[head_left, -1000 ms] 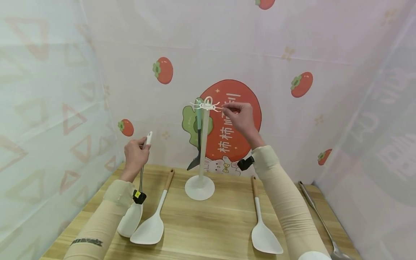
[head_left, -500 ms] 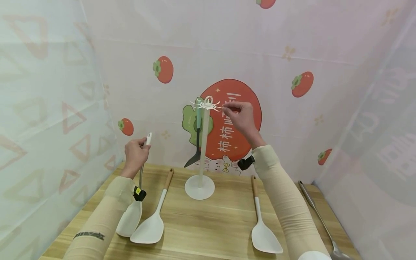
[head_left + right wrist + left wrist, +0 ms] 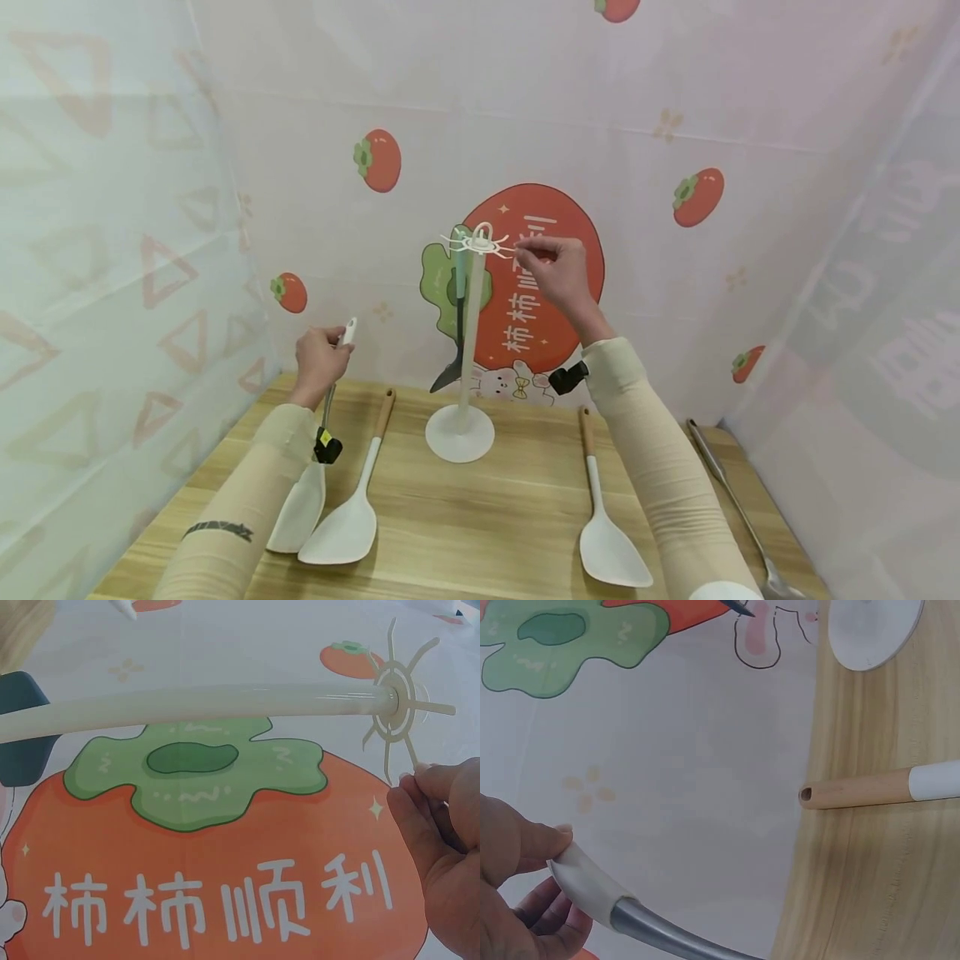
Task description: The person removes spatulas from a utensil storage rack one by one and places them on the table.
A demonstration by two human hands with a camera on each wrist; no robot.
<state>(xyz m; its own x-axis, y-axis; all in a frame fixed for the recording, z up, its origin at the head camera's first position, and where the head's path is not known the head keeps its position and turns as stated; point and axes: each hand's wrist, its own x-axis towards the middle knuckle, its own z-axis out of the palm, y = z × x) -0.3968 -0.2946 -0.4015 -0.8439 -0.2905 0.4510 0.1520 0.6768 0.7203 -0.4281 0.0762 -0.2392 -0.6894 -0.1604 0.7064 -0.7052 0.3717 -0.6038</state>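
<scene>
My left hand [image 3: 322,360] pinches the white handle end [image 3: 589,885] of a spatula with a metal shaft. Its white blade [image 3: 302,510] hangs low at the left, partly behind the wrist camera. At the centre stands a white utensil rack [image 3: 474,333] with a ring of hooks on top. The thumb and fingertips of my right hand [image 3: 557,268] pinch the tip of one right-hand hook [image 3: 411,754]. From the rack's left side hangs a turner [image 3: 460,283] with a mint handle and a dark blade, which shows partly behind the pole in the right wrist view.
A white spatula [image 3: 347,525] with a wooden handle lies left on the wooden table [image 3: 480,533]; a similar white turner [image 3: 613,550] lies right. Farther right is a long metal utensil [image 3: 735,500]. Printed cloth walls [image 3: 525,100] close in the back and sides.
My left hand has shifted slightly right and down with the spatula. The hanging turner has swung a little to the left and back. My right hand has stayed at the hook.
</scene>
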